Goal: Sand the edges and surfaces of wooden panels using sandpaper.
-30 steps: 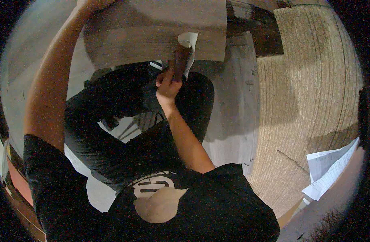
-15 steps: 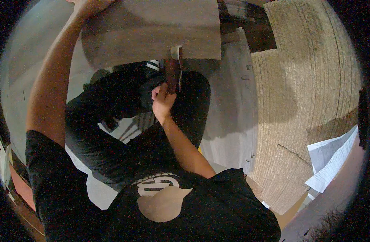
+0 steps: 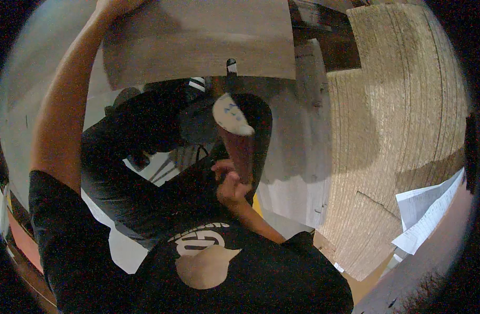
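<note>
My right hand is closed around the lower part of a dark reddish, tapered object. Its upper end is a pale, half-round face with blue marks; I cannot make out its kind. It is tilted above my leg, apart from the wood-grain board. Near the board's closer edge sits a small dark, rounded slot with a white part in it. My left arm reaches up to the board's far left, where my left hand is cut off by the picture's edge, its fingers out of sight.
My crossed legs in dark trousers lie under the board's closer edge. Right of them is a grey wood-grain panel. Farther right lie ridged tan cardboard and folded white paper sheets.
My right hand has drawn the reddish object back toward my body, away from the board's edge, uncovering the slot. Its pale end now tips toward me. The left arm stays nearly the same.
</note>
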The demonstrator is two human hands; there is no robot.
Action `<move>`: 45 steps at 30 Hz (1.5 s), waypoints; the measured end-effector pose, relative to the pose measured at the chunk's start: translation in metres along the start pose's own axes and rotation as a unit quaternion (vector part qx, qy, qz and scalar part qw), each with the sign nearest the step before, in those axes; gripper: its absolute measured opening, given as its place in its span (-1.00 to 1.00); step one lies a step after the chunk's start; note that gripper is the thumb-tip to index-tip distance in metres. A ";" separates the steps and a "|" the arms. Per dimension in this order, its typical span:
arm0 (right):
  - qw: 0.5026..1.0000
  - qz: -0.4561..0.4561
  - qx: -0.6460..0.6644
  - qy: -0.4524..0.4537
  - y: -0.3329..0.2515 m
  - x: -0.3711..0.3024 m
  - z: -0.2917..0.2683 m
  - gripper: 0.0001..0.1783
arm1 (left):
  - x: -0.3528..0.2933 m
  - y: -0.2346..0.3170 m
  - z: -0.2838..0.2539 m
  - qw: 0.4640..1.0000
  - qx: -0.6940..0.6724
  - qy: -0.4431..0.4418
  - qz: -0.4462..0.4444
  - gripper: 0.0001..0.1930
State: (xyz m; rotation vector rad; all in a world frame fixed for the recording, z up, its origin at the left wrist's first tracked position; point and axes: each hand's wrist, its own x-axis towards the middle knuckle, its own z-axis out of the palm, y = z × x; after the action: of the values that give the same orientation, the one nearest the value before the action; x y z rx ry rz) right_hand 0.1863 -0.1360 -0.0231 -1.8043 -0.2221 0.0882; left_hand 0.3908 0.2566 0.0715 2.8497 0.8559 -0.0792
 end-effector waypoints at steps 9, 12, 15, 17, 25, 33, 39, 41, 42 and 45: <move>0.895 0.044 -0.415 -0.160 -0.026 0.132 0.016 -0.50 | -0.004 0.012 0.005 1.000 -0.010 -0.002 -0.001 -0.05; 0.957 -0.123 -0.181 -0.189 -0.020 0.092 0.027 -0.51 | -0.005 0.014 0.006 1.000 -0.016 -0.005 -0.003 -0.05; 0.995 -0.067 0.055 -0.043 -0.040 0.082 0.040 -0.50 | -0.002 0.009 0.006 1.000 -0.016 0.005 -0.007 -0.04; 0.997 -0.011 0.006 0.074 -0.038 0.103 0.029 -0.58 | -0.003 0.004 0.004 1.000 -0.018 0.007 -0.006 -0.04; 0.958 -0.139 -0.123 -0.217 -0.016 0.104 0.006 -0.55 | -0.007 0.007 0.001 1.000 -0.013 0.010 -0.006 -0.06; 0.996 -0.082 -0.023 -0.020 -0.032 0.116 -0.001 -0.38 | -0.005 0.015 0.006 1.000 -0.004 -0.005 -0.009 -0.06; 0.967 -0.178 -0.119 0.135 -0.045 0.142 -0.010 -0.49 | -0.003 0.007 0.002 1.000 -0.013 0.007 -0.006 -0.05; 0.951 -0.242 -0.190 0.030 -0.016 0.148 0.003 -0.53 | -0.003 0.007 0.002 1.000 -0.012 0.002 -0.008 -0.05; 0.936 -0.122 -0.325 -0.060 -0.010 0.138 0.010 -0.48 | -0.003 0.008 0.002 1.000 -0.007 -0.003 -0.011 -0.05; 0.977 -0.019 -0.207 -0.054 0.020 0.119 0.044 -0.40 | -0.003 0.013 0.004 1.000 -0.011 -0.003 -0.003 -0.06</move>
State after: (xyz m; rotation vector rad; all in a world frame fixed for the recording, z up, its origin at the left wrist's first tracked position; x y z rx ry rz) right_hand 0.2965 -0.0756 -0.0463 -2.2123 -0.3739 0.1209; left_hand 0.3954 0.2435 0.0698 2.8251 0.8600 -0.0776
